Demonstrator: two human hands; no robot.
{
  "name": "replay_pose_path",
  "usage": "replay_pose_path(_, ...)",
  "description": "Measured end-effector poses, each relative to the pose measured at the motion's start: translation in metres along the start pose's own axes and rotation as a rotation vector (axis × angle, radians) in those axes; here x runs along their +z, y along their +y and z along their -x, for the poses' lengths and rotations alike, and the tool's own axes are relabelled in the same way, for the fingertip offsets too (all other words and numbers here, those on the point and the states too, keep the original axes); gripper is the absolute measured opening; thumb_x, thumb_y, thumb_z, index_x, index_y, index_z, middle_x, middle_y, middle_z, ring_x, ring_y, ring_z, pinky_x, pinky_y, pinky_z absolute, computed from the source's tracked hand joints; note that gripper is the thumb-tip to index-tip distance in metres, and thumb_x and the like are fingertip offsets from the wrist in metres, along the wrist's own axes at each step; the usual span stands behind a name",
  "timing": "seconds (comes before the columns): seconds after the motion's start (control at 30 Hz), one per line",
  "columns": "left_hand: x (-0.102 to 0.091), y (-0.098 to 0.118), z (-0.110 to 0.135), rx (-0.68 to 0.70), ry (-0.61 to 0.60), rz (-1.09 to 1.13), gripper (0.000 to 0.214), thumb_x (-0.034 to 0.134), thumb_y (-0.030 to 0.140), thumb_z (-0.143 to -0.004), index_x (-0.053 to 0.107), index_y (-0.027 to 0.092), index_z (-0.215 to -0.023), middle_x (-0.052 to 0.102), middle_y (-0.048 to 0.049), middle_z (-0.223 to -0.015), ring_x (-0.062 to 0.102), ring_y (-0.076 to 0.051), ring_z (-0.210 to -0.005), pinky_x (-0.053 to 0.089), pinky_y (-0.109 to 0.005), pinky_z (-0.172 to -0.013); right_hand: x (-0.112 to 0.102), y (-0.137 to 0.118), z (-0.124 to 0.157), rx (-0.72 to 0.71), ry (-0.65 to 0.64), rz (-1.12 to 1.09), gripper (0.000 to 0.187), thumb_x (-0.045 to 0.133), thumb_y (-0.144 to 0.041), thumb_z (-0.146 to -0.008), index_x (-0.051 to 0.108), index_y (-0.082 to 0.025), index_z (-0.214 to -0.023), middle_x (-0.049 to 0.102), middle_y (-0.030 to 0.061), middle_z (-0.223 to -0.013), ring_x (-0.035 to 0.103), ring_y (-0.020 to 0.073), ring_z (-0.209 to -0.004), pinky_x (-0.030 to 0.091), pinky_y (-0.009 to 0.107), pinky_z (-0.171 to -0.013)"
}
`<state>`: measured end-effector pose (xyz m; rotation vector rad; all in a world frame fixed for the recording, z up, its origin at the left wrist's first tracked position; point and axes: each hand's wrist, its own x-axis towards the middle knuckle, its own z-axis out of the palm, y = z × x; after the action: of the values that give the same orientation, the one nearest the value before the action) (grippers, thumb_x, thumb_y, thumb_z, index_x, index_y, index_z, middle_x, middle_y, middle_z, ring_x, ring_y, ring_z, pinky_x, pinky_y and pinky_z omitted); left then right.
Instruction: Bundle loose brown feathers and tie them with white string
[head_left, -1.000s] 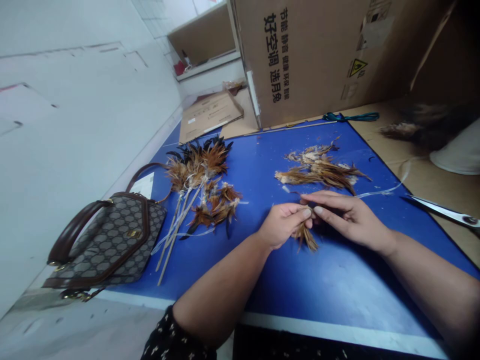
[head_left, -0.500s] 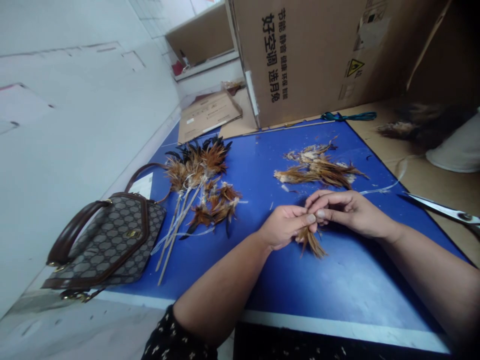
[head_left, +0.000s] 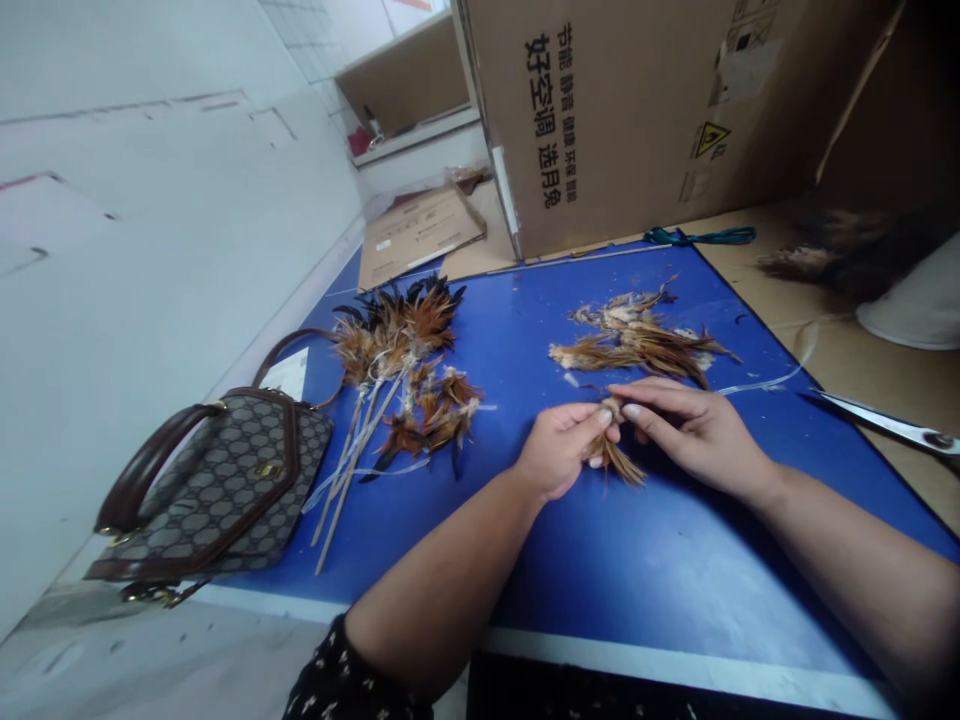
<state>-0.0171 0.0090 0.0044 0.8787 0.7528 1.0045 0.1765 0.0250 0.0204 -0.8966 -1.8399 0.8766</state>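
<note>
A small bunch of brown feathers (head_left: 621,465) is pinched between the thumb and fingers of my left hand (head_left: 559,448), its tips fanning downward. My right hand (head_left: 697,432) is at the bound upper end of the bunch, thumb and forefinger closed on it from the right. Just beyond my hands lies a loose pile of brown and pale feathers (head_left: 637,345) on the blue table. To the left are feather bundles (head_left: 401,330) on thin sticks (head_left: 349,465), with smaller feather tufts (head_left: 431,415) beside them.
A patterned handbag (head_left: 225,480) sits at the left edge of the blue table (head_left: 517,560). Scissors (head_left: 885,418) lie on the right, near a clear strip (head_left: 772,383). Behind stand a large cardboard box (head_left: 637,120) and a teal cord (head_left: 701,236).
My fingers have shifted on the feather bunch. The right hand's fingertips have drawn slightly apart from the left thumb, and the bunch's upper end now shows between them.
</note>
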Motion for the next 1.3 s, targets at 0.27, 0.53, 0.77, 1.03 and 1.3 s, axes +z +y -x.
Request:
replay_pose_path(0.27, -0.003, -0.002, 0.0, -0.01, -0.021, -0.034, 0.04, 0.078, 0.049, -0.086, 0.074, 0.009, -0.085, 0.043, 0.0066, -0.049, 0.032, -0.005, -0.044, 0.029, -0.023, -0.047, 0.004, 0.007, -0.001, -0.089, 0.024, 0.077, 0.024, 0.069, -0.029, -0.099, 0.081, -0.027, -0.12, 0.079, 0.0076, -0.111, 0.075, 0.0215, -0.102, 0.061, 0.036, -0.092)
replay_pose_path(0.53, -0.004, -0.001, 0.002, -0.019, -0.042, -0.073, 0.042, 0.076, 0.051, -0.088, 0.076, 0.009, -0.089, 0.04, 0.008, -0.049, 0.03, -0.004, -0.044, 0.029, -0.023, -0.048, 0.005, 0.006, -0.002, -0.126, 0.037, 0.061, 0.021, 0.07, -0.026, -0.097, 0.083, -0.026, -0.114, 0.08, 0.007, -0.105, 0.075, 0.0207, -0.099, 0.062, 0.034, -0.09)
replay_pose_path(0.77, -0.002, -0.001, 0.002, -0.024, -0.018, -0.059, 0.04, 0.079, 0.049, -0.085, 0.074, 0.01, -0.083, 0.038, 0.0085, -0.045, 0.032, -0.005, -0.043, 0.028, -0.024, -0.048, 0.002, 0.004, -0.002, -0.142, 0.015, 0.068, 0.023, 0.07, -0.026, -0.098, 0.082, -0.027, -0.117, 0.079, 0.0073, -0.106, 0.074, 0.0214, -0.1, 0.061, 0.036, -0.09)
replay_pose_path(1.03, -0.004, -0.004, 0.0, -0.02, -0.01, -0.034, 0.041, 0.08, 0.05, -0.084, 0.073, 0.01, -0.082, 0.039, 0.0086, -0.046, 0.033, -0.005, -0.044, 0.029, -0.024, -0.049, 0.001, 0.0, 0.0, -0.177, -0.064, 0.054, 0.033, 0.065, -0.028, -0.101, 0.076, -0.031, -0.132, 0.077, 0.0084, -0.111, 0.072, 0.0233, -0.103, 0.061, 0.039, -0.089)
replay_pose_path(1.3, -0.002, -0.004, 0.0, -0.037, 0.002, -0.02, 0.043, 0.086, 0.049, -0.078, 0.072, 0.009, -0.082, 0.06, 0.0011, -0.063, 0.038, -0.003, -0.046, 0.029, -0.024, -0.046, -0.006, -0.003, -0.003, -0.09, -0.088, 0.052, 0.034, 0.069, -0.039, -0.099, 0.076, -0.031, -0.131, 0.077, 0.0087, -0.112, 0.072, 0.0249, -0.105, 0.06, 0.042, -0.094)
